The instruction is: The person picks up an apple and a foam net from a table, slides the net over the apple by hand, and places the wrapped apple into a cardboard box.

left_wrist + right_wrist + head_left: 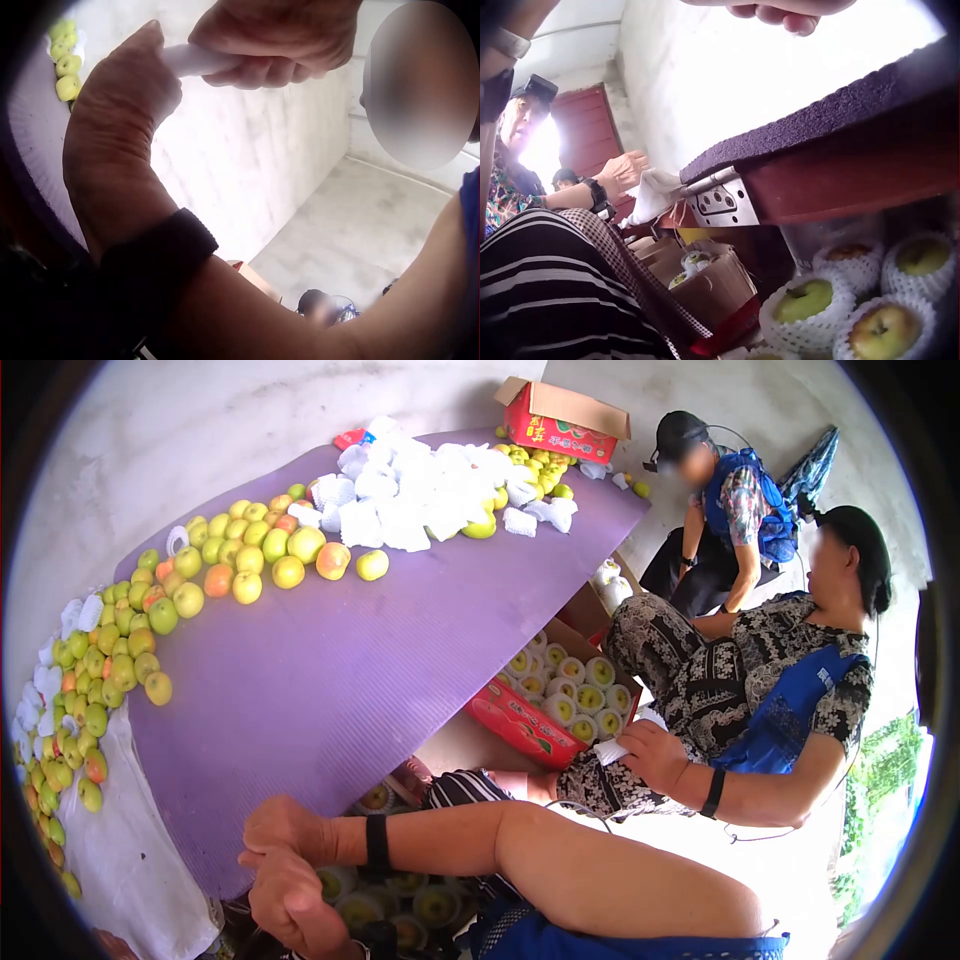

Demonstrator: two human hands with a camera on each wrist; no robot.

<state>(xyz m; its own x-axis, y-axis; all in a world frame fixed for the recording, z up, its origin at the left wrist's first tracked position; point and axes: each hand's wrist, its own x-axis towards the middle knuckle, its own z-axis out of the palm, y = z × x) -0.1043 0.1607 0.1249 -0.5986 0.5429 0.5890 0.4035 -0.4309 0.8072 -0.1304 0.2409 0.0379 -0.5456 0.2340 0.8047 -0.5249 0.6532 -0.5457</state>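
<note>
My left hand (293, 905) and right hand (287, 830) are together above the near edge of the purple mat. In the left wrist view a short white foam sleeve (196, 60) spans the gap between them. The left hand (289, 37) curls round one end as a fist. Against the other end is the right hand (124, 97), thumb pointing up, its wrist in a black band. From the right wrist, only curled fingertips (776, 16) show at the top. Below the hands are apples (889, 330) in white foam nets, partly hidden by my arms in the head view.
Loose apples (245, 555) line the left and back of the purple mat (330, 670), beside a heap of white foam nets (400, 490). A red carton (515, 725) of netted apples stands right of the mat. Two people sit there; the nearer person's hand (655, 755) holds a foam net.
</note>
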